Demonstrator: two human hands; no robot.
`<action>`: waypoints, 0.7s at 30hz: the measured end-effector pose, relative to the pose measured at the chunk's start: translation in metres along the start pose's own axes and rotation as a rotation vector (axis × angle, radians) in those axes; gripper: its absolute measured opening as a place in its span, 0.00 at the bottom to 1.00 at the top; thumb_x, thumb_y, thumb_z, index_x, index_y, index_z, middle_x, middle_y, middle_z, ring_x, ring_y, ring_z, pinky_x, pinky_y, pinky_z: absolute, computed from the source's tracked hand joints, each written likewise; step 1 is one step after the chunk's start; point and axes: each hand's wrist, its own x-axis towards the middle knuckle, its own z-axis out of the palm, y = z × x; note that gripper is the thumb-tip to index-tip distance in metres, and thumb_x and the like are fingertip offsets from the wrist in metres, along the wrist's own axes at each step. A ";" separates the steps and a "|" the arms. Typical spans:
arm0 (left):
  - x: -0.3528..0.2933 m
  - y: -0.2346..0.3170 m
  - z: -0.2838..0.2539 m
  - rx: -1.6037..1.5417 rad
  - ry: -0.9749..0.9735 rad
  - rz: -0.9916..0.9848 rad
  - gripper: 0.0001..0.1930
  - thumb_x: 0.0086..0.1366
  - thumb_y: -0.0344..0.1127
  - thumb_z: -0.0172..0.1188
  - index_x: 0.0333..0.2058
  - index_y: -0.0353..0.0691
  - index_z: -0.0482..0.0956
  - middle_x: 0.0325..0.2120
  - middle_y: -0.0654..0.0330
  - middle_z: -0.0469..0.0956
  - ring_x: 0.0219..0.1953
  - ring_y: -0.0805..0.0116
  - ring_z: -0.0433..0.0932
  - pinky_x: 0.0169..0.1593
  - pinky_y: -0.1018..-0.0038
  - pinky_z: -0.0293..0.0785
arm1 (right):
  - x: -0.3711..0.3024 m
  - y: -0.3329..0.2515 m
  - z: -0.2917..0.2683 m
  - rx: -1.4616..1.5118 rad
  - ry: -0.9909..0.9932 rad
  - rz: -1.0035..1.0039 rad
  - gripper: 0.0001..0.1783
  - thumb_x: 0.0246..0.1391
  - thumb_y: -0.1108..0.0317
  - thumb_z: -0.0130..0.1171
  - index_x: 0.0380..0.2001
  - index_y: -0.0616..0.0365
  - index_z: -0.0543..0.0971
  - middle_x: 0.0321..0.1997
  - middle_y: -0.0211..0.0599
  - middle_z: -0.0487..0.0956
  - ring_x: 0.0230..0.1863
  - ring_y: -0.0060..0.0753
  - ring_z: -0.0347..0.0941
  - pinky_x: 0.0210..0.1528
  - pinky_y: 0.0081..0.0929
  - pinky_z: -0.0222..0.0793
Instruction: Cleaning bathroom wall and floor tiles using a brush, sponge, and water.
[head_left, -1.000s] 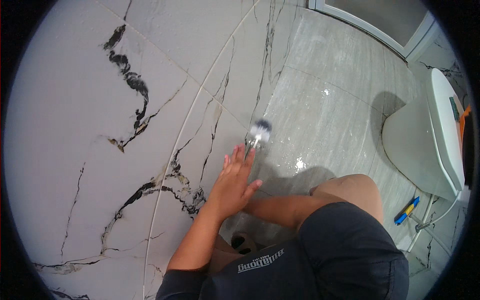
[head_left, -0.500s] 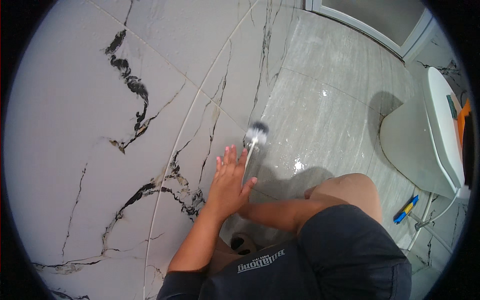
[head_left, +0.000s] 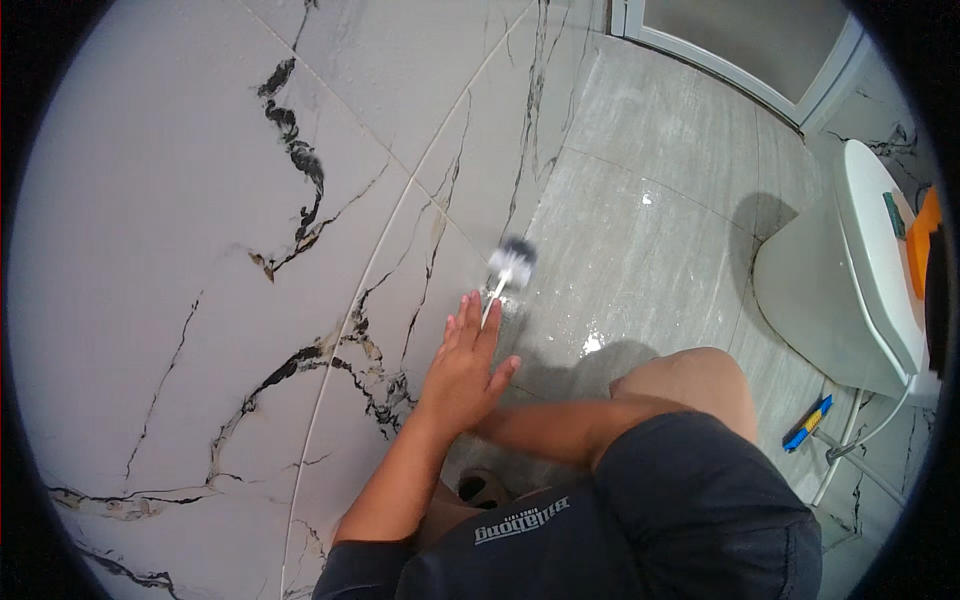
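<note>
White and dark brush (head_left: 511, 265) is at the left edge of the floor (head_left: 660, 255); left hand (head_left: 463, 372) is flat, thumb spread; right hand is hidden, its state I cannot tell.

The floor (head_left: 640, 260) beside me is pale grey tile with fine streaks, crossed by thin joints. It is wet, and I see 2 bright glints on it among scattered smaller ones. It meets the white, dark-veined wall (head_left: 380, 90) on my left and reaches the door frame (head_left: 712, 68) at the top. The white toilet (head_left: 815, 300) stands on it to my right. Near its base is a blue-and-yellow tool (head_left: 808, 424); I cannot tell if it rests on the tile. My brush (head_left: 512, 262) has its blurred head at the floor's wall edge; which surface it touches is unclear.
</note>
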 end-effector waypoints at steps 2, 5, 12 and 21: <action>-0.001 0.000 0.001 -0.021 -0.010 -0.010 0.35 0.64 0.43 0.52 0.64 0.33 0.50 0.64 0.37 0.45 0.67 0.42 0.45 0.66 0.54 0.43 | -0.008 0.003 0.005 0.022 -0.002 -0.014 0.23 0.56 0.58 0.52 0.49 0.63 0.67 0.47 0.43 0.74 0.47 0.36 0.73 0.46 0.36 0.69; -0.005 0.001 -0.002 -0.010 -0.042 -0.031 0.35 0.64 0.42 0.52 0.64 0.33 0.49 0.64 0.37 0.45 0.67 0.43 0.45 0.67 0.55 0.43 | 0.050 -0.021 -0.020 -0.060 0.060 0.016 0.22 0.57 0.59 0.52 0.48 0.64 0.68 0.47 0.43 0.74 0.47 0.35 0.73 0.46 0.35 0.69; -0.001 0.002 -0.019 -0.002 0.030 -0.044 0.35 0.63 0.41 0.53 0.64 0.34 0.49 0.65 0.39 0.45 0.68 0.45 0.44 0.67 0.57 0.43 | 0.083 -0.064 -0.027 -0.099 0.007 0.053 0.19 0.57 0.60 0.52 0.45 0.65 0.69 0.46 0.42 0.74 0.47 0.34 0.72 0.45 0.34 0.70; -0.002 -0.007 -0.026 -0.021 0.047 -0.006 0.36 0.64 0.42 0.53 0.64 0.34 0.48 0.65 0.39 0.43 0.68 0.44 0.43 0.67 0.56 0.41 | 0.100 -0.031 -0.044 0.071 0.024 0.363 0.07 0.55 0.71 0.50 0.34 0.64 0.71 0.32 0.45 0.75 0.31 0.36 0.77 0.27 0.32 0.73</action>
